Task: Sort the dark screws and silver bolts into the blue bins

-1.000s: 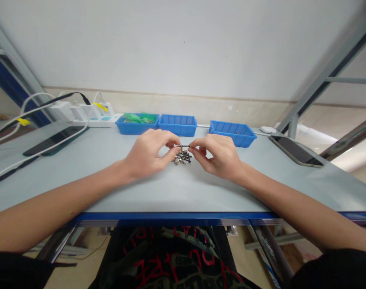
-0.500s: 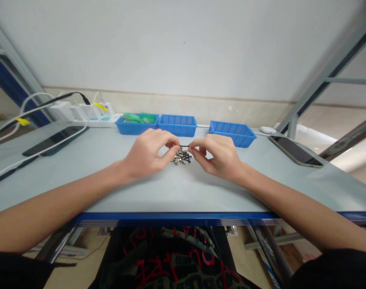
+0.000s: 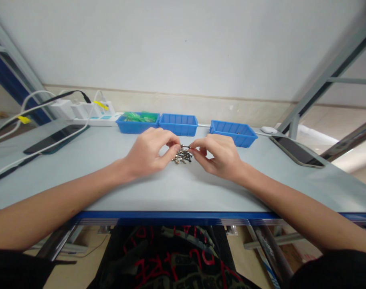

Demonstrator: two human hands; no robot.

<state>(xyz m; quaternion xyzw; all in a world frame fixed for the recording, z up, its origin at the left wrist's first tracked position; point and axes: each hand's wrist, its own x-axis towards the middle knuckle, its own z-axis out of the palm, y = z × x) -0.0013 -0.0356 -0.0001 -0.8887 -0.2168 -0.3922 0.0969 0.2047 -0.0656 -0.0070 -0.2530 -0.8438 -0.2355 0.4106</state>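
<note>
A thin dark screw [image 3: 185, 146] lies level between my two hands, just over a small pile of screws [image 3: 182, 156] on the grey table. My left hand [image 3: 155, 150] pinches its left end between thumb and fingertips. At the other end, my right hand [image 3: 216, 154] is closed in a pinch on the same screw. The pile mixes dark screws with brassy and silvery pieces. My fingertips hide both ends of the held screw, so any small part there cannot be made out.
Along the wall stand a blue bin [image 3: 137, 126] holding green bags, a second blue bin [image 3: 178, 127] and a third blue bin [image 3: 233, 136] with a little something inside. Phones [image 3: 297, 151] lie at both sides. A power strip [image 3: 95, 120] and cables occupy the left.
Both hands keep nearly the same place and the same pinch on the screw. The whole view has shifted very slightly.
</note>
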